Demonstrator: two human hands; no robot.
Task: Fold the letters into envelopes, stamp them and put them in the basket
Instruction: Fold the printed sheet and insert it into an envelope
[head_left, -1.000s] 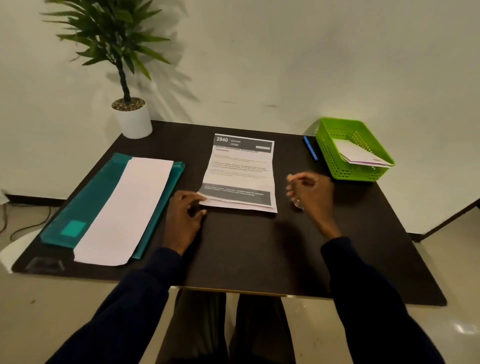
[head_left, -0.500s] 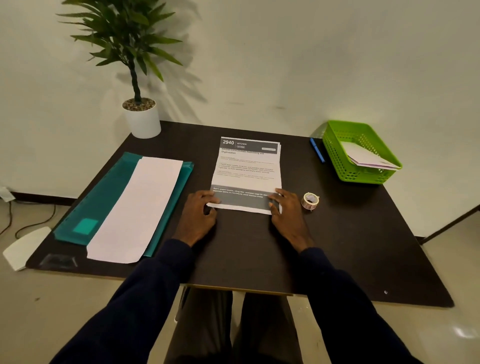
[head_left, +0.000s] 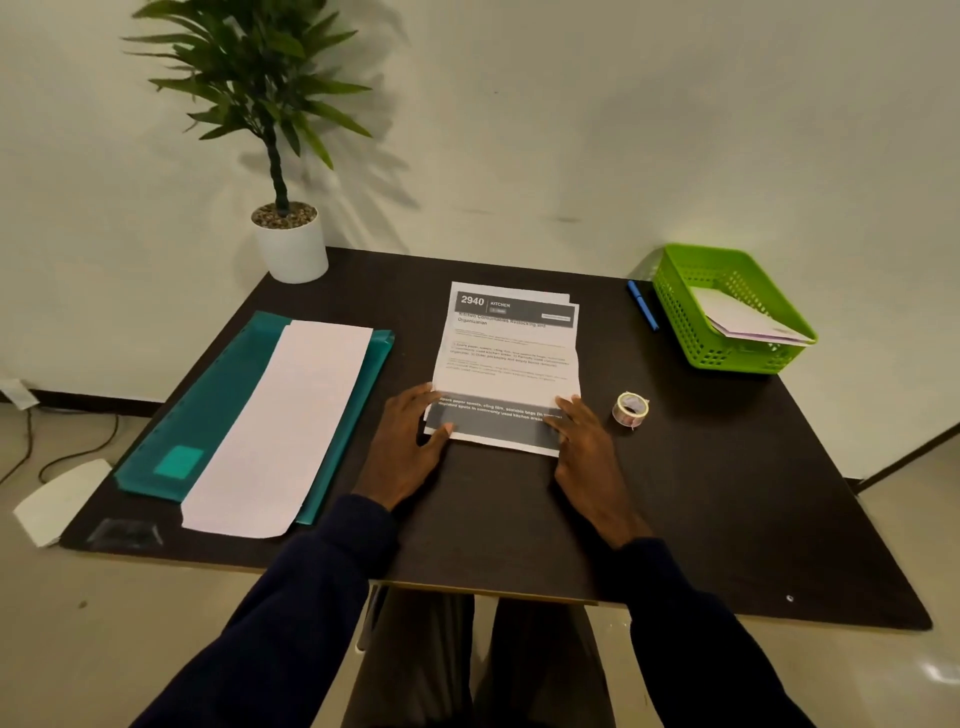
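Note:
A printed letter (head_left: 506, 358) headed "2940 KITCHEN" lies on top of more sheets in the middle of the dark table (head_left: 498, 509). My left hand (head_left: 408, 447) holds its near left corner, thumb on top of the dark bottom band. My right hand (head_left: 584, 447) holds the near right corner the same way. A long white envelope (head_left: 275, 426) lies to the left on a teal folder (head_left: 208, 405). A small roll of stamps (head_left: 630, 409) stands just right of my right hand. The green basket (head_left: 685, 322) at the far right holds an envelope (head_left: 743, 317).
A blue pen (head_left: 642, 306) lies beside the basket's left wall. A potted plant (head_left: 291, 249) stands at the table's far left corner against the wall. Cables and a white object (head_left: 57, 499) lie on the floor to the left.
My right hand let the stamp roll stand on the table and came left to the letter's near right corner. My left hand stayed at the near left corner.

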